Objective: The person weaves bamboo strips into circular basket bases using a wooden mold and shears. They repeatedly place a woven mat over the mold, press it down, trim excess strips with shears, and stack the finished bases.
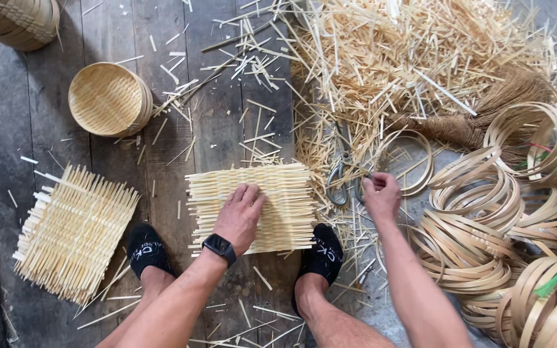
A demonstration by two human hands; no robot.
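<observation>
1. Head view, step in hand: left hand (pixel 241 216), with a black smartwatch (pixel 220 248) on its wrist, lies flat at the centre of the frame with fingers spread and open, pressing down on the pale square mat of woven bamboo strips (pixel 253 206); it grips nothing. The right hand (pixel 380 195), just right of centre, is curled closed at the handles of the grey metal scissors (pixel 343 169), apparently pinching a thin strip or the handle loop; which one I cannot tell. My judgement is that the mat is being held steady while the scissors are taken up

2. Head view, next move: it would call for a firm hold on the scissor handles and steady downward pressure on the mat, so that the loose weave does not shift

3. Head view, the mat: it rests on the dark wooden plank floor (pixel 214 116) between two feet in black socks (pixel 322 254), its strips tightly crossed, with ragged uneven ends sticking out on the left and right sides

4. Head view, surroundings: a second woven bamboo mat (pixel 72 232) lies at lower left, a round shallow bamboo basket (pixel 107 98) at upper left, a heap of loose bamboo slivers (pixel 394 58) at upper centre, and stacked bamboo hoops (pixel 491 219) at right
</observation>
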